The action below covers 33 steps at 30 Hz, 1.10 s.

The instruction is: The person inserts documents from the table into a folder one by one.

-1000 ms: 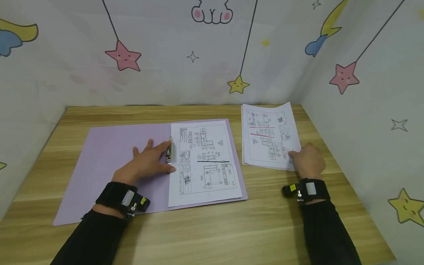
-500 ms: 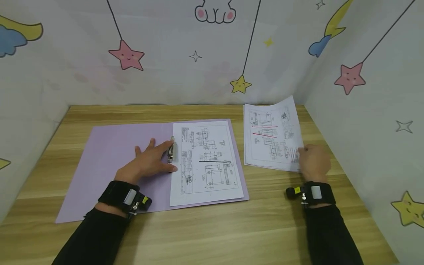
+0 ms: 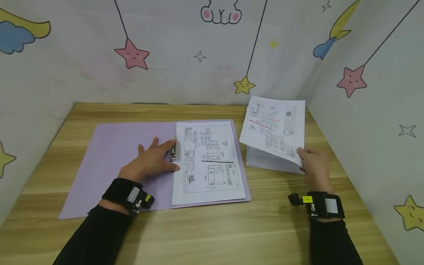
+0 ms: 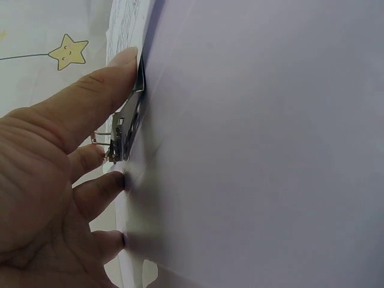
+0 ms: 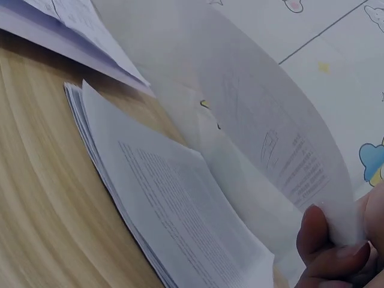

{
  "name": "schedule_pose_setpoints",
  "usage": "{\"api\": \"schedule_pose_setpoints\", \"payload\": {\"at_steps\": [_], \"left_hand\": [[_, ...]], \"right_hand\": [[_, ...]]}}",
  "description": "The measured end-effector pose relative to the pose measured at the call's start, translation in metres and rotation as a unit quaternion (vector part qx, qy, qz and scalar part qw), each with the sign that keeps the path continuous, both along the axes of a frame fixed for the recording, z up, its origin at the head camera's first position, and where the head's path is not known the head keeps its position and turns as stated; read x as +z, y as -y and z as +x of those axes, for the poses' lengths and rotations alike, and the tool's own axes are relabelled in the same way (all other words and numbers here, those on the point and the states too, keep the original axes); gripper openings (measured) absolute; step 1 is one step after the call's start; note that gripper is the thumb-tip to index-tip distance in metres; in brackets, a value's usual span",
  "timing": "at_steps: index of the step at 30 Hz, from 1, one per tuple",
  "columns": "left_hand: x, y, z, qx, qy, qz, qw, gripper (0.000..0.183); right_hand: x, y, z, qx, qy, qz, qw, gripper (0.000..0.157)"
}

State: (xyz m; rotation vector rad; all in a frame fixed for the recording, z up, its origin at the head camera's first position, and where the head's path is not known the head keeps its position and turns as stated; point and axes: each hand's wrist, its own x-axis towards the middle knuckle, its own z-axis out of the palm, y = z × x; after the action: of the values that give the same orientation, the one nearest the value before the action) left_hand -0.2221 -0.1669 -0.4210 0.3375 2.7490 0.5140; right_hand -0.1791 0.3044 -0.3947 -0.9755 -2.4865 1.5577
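My left hand (image 3: 149,162) rests spread on a lilac folder (image 3: 106,158) lying unfolded. Its thumb and index finger reach either end of the metal clip (image 3: 173,152) along the fold, touching the edge of a drawing sheet (image 3: 198,187) on the folder's right half. With thumb and fingers, my right hand (image 3: 316,165) pinches the lower right corner of a paper sheet (image 3: 278,129) bearing line drawings and two red lines. That sheet is lifted and curves up in the right wrist view. Beneath it lies a stack of paper (image 5: 180,198) with printed text on top.
Everything lies on a wood-grain table (image 3: 212,235). White walls (image 3: 165,84) with star and cloud pictures close in the back and sides. The paper stack stands just right of the folder, near the back edge. Black straps with small cameras circle both wrists.
My right hand has raised the top sheet off the stack, uncovering the page below at its front edge. The left hand stays on the clip. The head view has shifted slightly.
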Motion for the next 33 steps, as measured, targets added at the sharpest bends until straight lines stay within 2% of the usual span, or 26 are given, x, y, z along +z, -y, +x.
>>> {"api": "schedule_pose_setpoints", "payload": {"at_steps": [4,10,12,18,22,25,33], "left_hand": [[-0.001,0.0,-0.001,0.001,-0.003,-0.001,1.0,0.104],[0.0,-0.001,-0.001,0.001,-0.004,0.007,1.0,0.104],[0.001,-0.002,-0.001,-0.002,-0.002,0.01,0.9999,0.104],[0.003,-0.004,-0.003,-0.005,0.005,0.014,0.9999,0.103],[0.002,-0.004,-0.003,-0.003,0.006,0.009,0.9999,0.104],[0.002,-0.003,-0.003,-0.002,0.007,0.008,0.9999,0.105],[0.003,0.002,0.0,0.003,0.021,0.016,0.9996,0.103]], "right_hand": [[-0.01,0.017,0.004,0.036,-0.007,-0.049,0.998,0.055],[-0.021,0.052,0.011,0.12,-0.05,-0.067,0.989,0.045],[-0.019,0.065,0.015,0.129,-0.05,-0.067,0.988,0.042],[-0.009,0.103,0.028,0.178,-0.028,-0.043,0.983,0.033],[-0.011,0.12,0.032,0.21,-0.014,-0.019,0.977,0.026],[-0.016,0.126,0.033,0.226,-0.009,0.01,0.974,0.022],[-0.023,0.132,0.03,0.238,-0.003,0.068,0.969,0.019]]}}
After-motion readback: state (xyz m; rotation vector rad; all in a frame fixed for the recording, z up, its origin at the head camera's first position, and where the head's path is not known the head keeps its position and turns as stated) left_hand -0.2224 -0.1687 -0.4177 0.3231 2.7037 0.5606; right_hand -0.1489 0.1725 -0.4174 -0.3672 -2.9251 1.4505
